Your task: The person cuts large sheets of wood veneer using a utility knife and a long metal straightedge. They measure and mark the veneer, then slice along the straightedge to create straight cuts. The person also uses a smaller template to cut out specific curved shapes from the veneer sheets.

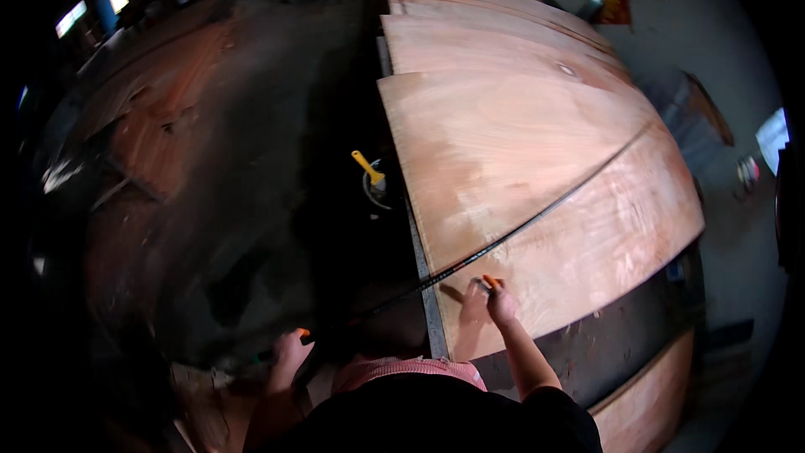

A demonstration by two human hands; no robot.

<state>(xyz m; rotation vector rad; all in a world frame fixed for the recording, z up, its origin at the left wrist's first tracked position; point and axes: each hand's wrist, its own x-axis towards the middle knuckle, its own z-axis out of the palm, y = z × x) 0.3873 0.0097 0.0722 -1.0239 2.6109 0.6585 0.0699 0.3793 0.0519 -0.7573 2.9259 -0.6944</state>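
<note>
While clear beyond: plywood sheet (537,168) edge.

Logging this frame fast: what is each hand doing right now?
Left hand: closed on an orange-handled tool at the table edge.
Right hand: closed on a small orange tool, pressed on the plywood sheet.

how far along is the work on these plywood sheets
Done, apparently: the upper plywood sheet carries wide pale smeared patches, which look like filler already spread. In hand: the right hand presses a small orange-handled tool on the lower sheet beside a long dark line; the left hand grips something orange. A yellow-handled scraper rests in a tub. Left: hard to judge; most of the lower sheet looks unsmeared.
</note>
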